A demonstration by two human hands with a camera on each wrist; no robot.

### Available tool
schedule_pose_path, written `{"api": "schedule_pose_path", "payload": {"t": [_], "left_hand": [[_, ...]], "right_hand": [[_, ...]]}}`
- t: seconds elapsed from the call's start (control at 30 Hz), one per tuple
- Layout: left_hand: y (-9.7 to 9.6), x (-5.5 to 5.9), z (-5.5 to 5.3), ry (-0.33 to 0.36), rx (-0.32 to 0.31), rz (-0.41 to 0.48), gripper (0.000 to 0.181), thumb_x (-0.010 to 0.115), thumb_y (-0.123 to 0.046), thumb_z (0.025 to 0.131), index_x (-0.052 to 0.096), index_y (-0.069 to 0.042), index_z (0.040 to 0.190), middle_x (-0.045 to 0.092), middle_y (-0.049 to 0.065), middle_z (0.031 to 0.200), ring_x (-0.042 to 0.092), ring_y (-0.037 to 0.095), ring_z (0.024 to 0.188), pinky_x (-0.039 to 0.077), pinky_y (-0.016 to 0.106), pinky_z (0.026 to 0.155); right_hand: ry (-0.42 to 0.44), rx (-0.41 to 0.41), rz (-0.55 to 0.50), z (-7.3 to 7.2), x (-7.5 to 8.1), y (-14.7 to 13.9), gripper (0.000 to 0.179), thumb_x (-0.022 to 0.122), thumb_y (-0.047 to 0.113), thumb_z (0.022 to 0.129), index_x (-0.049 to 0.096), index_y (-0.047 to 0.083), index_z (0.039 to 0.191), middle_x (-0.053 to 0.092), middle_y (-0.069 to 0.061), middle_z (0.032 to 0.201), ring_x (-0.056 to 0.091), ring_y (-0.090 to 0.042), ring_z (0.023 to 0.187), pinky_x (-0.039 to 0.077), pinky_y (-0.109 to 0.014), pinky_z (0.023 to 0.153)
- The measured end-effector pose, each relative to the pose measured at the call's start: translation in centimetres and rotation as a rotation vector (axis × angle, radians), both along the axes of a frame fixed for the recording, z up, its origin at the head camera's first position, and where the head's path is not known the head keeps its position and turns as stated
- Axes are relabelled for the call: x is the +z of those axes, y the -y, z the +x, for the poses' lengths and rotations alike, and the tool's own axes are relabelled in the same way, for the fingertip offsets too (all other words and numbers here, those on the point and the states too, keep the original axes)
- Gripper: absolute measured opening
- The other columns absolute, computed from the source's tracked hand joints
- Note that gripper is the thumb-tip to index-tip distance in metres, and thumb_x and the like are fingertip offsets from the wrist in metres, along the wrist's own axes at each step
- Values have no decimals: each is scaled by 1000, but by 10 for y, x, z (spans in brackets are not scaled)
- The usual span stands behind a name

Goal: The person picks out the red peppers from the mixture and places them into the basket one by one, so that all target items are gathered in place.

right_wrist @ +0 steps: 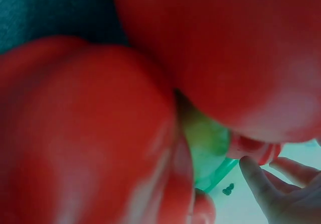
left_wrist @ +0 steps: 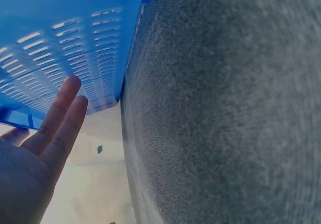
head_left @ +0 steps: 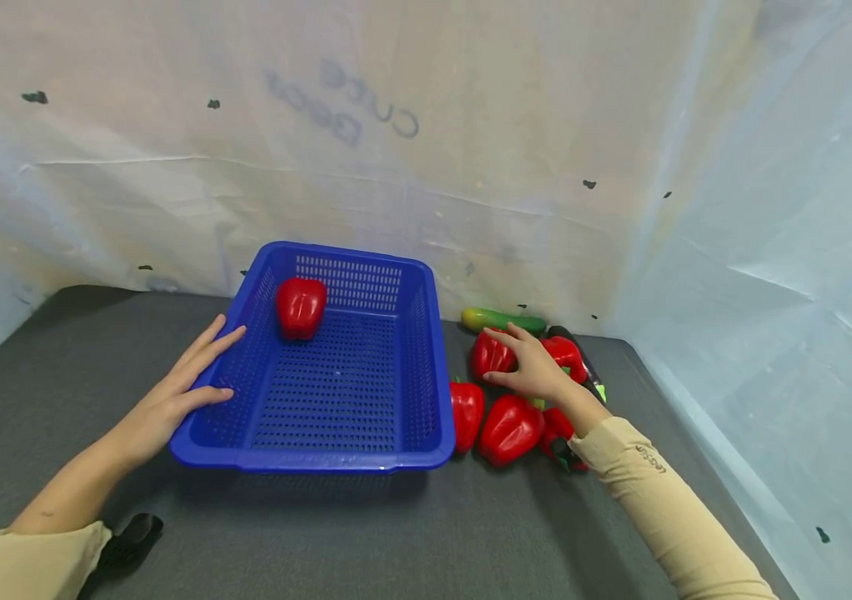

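Note:
A blue perforated plastic basket (head_left: 321, 461) stands on the dark grey surface, with one red bell pepper (head_left: 301, 307) in its far left corner. My left hand (head_left: 163, 408) rests against the basket's left rim, fingers spread. In the left wrist view two straight fingers (left_wrist: 67, 108) lie along the outside of the wall. To the right of the basket, my right hand (head_left: 534, 367) reaches over a red bell pepper (head_left: 489, 357), thumb and fingers spread about it. In the right wrist view, its fingertips (right_wrist: 249, 164) come right at a far pepper, behind large near ones.
More red bell peppers (head_left: 510, 429) lie close together between the basket and my right sleeve. A green and yellow cucumber (head_left: 501, 321) lies behind them along the back sheet (head_left: 508, 250). At the right, a dark eggplant (head_left: 579, 354) is partly hidden by a pepper.

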State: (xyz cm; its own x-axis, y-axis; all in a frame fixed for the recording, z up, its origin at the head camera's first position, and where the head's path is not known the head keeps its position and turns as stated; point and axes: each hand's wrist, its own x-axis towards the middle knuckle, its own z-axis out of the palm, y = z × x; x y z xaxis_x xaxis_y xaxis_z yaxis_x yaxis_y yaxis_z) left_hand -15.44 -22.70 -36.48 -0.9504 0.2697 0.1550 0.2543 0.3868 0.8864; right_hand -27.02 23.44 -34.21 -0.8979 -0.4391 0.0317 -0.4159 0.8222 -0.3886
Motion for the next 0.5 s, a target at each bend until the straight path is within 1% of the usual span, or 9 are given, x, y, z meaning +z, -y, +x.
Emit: {"api": "schedule_pose_path", "payload": {"t": [0.17,0.3,0.5], "left_hand": [[0,0,0,7,4,-5,67,45,-16,97,13,-23,155,-16,2,161,-13,51,141,11,85,90],[-1,0,0,7,7,-5,67,45,-16,97,13,-23,155,-16,2,161,-14,51,141,10,85,90],[-1,0,-1,2,11,-5,67,45,-16,97,13,-23,155,-16,3,161,-15,50,142,8,85,91]], "right_hand": [[5,-9,23,0,-3,-2,72,72,22,84,39,11,147,24,-31,152,29,-49,137,34,-63,104],[0,-16,31,0,-5,-3,72,73,21,84,40,11,146,25,-31,151,34,-50,134,37,-62,103],[4,-36,19,-3,-8,-4,71,72,19,84,41,13,146,26,-28,152,37,-48,133,39,-61,101]]}}
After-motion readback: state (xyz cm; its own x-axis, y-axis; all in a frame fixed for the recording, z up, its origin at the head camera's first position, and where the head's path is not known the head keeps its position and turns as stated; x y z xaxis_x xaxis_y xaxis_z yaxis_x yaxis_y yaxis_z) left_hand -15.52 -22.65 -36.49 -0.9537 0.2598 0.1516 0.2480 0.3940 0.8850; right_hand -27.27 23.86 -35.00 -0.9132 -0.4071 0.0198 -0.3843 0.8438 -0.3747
